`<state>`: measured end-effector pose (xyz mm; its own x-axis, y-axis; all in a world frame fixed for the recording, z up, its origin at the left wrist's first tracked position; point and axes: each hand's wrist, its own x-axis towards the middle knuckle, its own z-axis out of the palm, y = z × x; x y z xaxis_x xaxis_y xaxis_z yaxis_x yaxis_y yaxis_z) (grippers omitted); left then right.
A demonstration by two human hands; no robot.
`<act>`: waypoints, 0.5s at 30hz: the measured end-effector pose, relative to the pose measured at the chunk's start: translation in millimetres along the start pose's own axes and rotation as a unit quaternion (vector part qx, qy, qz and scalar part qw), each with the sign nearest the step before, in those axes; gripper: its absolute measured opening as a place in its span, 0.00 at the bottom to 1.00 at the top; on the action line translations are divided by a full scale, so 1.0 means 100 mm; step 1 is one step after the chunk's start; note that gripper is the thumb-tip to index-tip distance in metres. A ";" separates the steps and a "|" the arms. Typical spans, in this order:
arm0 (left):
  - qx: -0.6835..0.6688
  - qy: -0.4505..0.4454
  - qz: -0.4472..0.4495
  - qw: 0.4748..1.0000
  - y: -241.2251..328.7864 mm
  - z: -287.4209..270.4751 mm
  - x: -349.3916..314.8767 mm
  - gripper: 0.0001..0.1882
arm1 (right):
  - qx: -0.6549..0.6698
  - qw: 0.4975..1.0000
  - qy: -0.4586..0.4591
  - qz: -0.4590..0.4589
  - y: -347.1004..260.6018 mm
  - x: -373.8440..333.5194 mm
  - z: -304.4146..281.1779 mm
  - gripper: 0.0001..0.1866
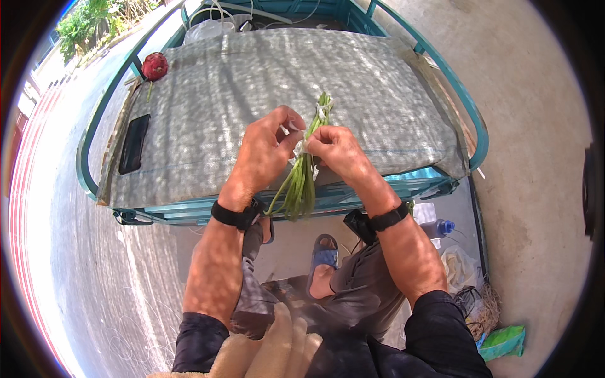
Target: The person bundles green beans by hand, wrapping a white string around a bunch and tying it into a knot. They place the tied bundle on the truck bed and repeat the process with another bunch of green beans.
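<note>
Closest in, beige cloth [268,349] is bunching at the lower edge, between dark sleeves. Brown-grey trousers [372,283] are showing below the forearms; a blue sandal [326,255] is resting on the floor between them. To the right, a green packet [503,343] is lying near tangled fibres [486,309], a pale plastic bag [460,268] and a bottle with a blue cap [445,227].

Black bands are circling both wrists. Beyond them, the right hand [340,151] is pinching a white strip [302,148] with thumb and forefinger, at the middle of a bundle of green stems [296,192]. The left hand [265,148] is curling its fingers just beside, white film showing by the tips; whether these are closing on it, cannot tell.

The bundle is lying aslant across the front edge of a grey woven sheet [208,94], loose ends hanging nearer the body, a second white tie [322,112] binding the far end. The sheet is covering a teal cart bed [474,129].

Leftward, a black phone [134,143] is lying flat; farther, a red round object [154,66] is sitting by the rail. Behind, a clear bag [208,30] is slumping; greenery [82,28] is catching sun.
</note>
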<state>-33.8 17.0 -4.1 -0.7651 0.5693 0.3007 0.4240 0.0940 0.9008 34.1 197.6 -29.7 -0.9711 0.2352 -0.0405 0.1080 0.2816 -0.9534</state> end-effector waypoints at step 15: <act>0.031 -0.046 0.057 0.997 0.01 -0.01 0.12 0.05 | -0.095 0.990 -0.004 -0.105 -0.02 -0.02 0.00 0.15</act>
<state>-43.0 22.8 1.0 -0.6631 0.6521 0.3675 0.5376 0.0733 0.8400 35.8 196.5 -27.6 -0.9778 0.1470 0.1491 -0.0581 0.4939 -0.8676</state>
